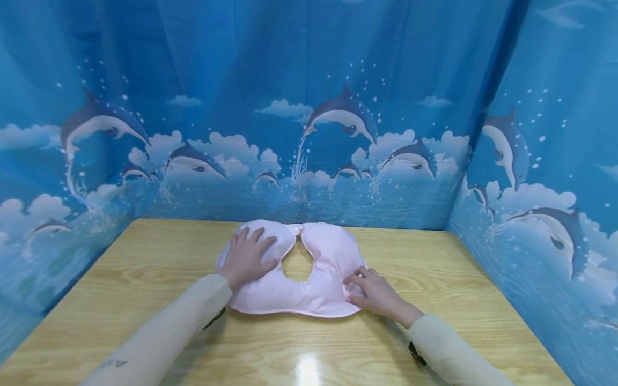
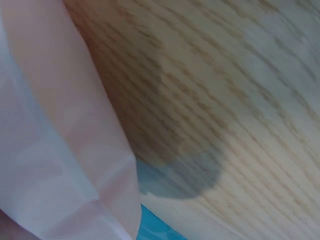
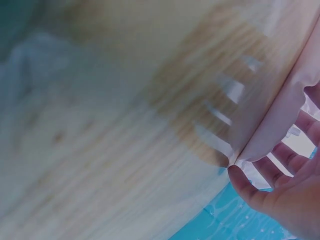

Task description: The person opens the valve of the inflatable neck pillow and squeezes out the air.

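Note:
A pale pink, U-shaped neck pillow [image 1: 294, 297] lies flat on the wooden table, its opening facing the far side. My left hand [image 1: 248, 258] rests on top of its left lobe, fingers spread. The left wrist view shows mostly the pillow's side and seam [image 2: 55, 125], with only a sliver of that hand at the corner. On the right lobe, my right hand [image 1: 379, 294] grips the outer edge with bent fingers, and the fabric creases beside it. Up close, the right thumb [image 3: 245, 187] touches the seam while the fingers reach over the pillow's other side.
The light wooden table [image 1: 159, 268] extends around the pillow on every side. Blue curtains [image 1: 299, 32] printed with dolphins and clouds stand along the back, left and right edges. A small white fastening [image 1: 295, 229] sits between the pillow's two ends.

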Demonstrator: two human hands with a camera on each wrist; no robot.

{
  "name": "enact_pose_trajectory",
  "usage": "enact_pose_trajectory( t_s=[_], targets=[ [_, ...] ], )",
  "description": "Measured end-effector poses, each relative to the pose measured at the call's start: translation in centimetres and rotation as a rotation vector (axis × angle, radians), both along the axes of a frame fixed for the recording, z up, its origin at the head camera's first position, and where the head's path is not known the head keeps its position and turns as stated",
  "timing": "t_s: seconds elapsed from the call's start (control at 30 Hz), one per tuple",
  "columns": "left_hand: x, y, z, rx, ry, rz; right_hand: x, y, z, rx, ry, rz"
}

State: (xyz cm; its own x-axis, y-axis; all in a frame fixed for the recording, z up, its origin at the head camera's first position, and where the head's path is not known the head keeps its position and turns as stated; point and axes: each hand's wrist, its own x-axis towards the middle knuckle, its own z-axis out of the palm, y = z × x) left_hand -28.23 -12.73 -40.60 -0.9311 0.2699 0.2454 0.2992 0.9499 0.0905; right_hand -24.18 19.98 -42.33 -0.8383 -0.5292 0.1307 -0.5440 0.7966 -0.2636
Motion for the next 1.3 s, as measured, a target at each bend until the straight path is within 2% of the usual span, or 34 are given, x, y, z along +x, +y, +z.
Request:
enact_pose_trajectory(
  t_s=[0.2, 0.47, 0.73, 1.3],
  targets=[
    [0.0, 0.0, -0.3, -0.011, 0.037, -0.01, 0.0, 0.0, 0.0, 0.003, 0.017, 0.006],
    [0.0, 0.1, -0.6, -0.023, 0.023, 0.005, 0.1, 0.0, -0.1, -0.002, 0.017, 0.0],
    [0.0, 0.0, -1.0, -0.03, 0.072, -0.014, 0.1, -0.1, -0.1, -0.007, 0.023, -0.009],
    [0.0, -0.1, -1.7, -0.004, 0.113, -0.043, 0.1, -0.1, -0.1, -0.006, 0.024, -0.012]
  ],
)
